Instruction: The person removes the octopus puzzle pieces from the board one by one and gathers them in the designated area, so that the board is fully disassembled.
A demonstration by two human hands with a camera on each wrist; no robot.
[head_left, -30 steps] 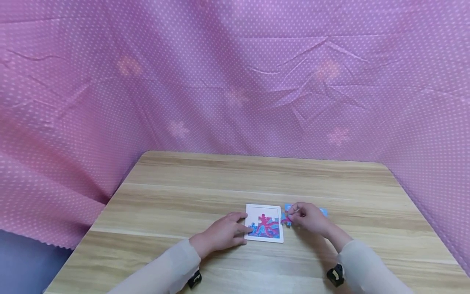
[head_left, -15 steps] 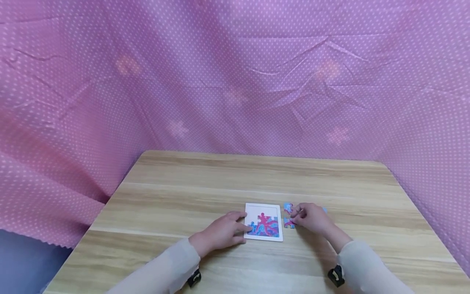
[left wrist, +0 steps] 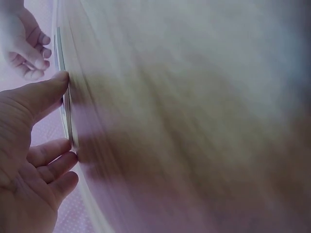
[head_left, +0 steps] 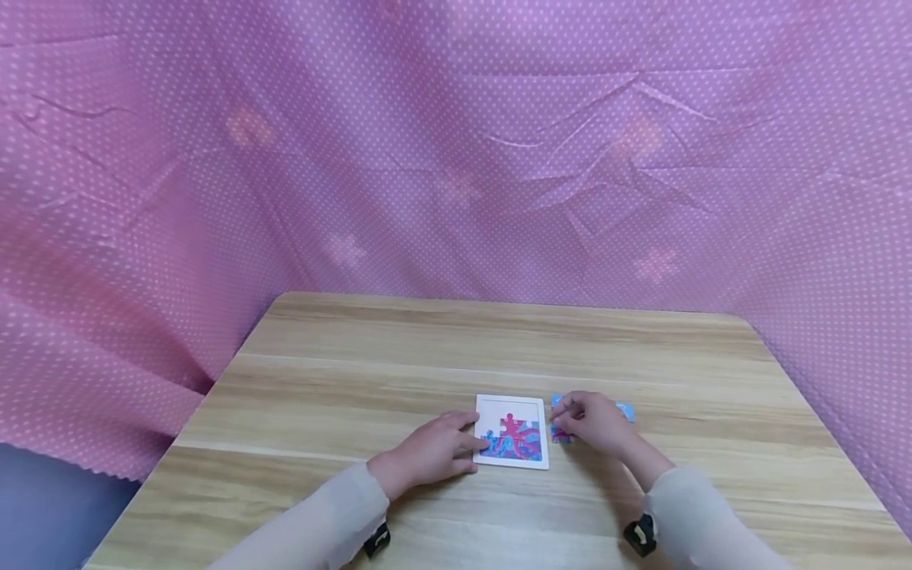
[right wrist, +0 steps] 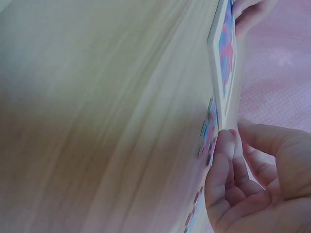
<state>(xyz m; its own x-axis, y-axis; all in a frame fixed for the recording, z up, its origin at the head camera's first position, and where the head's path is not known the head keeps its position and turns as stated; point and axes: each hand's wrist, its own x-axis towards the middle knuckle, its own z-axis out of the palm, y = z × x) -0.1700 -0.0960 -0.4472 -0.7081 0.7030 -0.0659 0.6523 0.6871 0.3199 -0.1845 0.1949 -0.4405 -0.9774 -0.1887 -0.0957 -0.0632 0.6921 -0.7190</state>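
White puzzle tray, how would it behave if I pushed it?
The white puzzle tray is probably stiff, since its edges look straight. Lying flat on the table, it should slide rather than tip. The octopus pieces inside might shift, as part of the tray is unfilled.

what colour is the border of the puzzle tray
White; the puzzle tray's border shows best in the head view.

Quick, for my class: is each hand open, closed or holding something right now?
Left hand: open, fingers at the left edge of the puzzle tray.
Right hand: fingers bent over the puzzle pieces; cannot tell whether it holds one.
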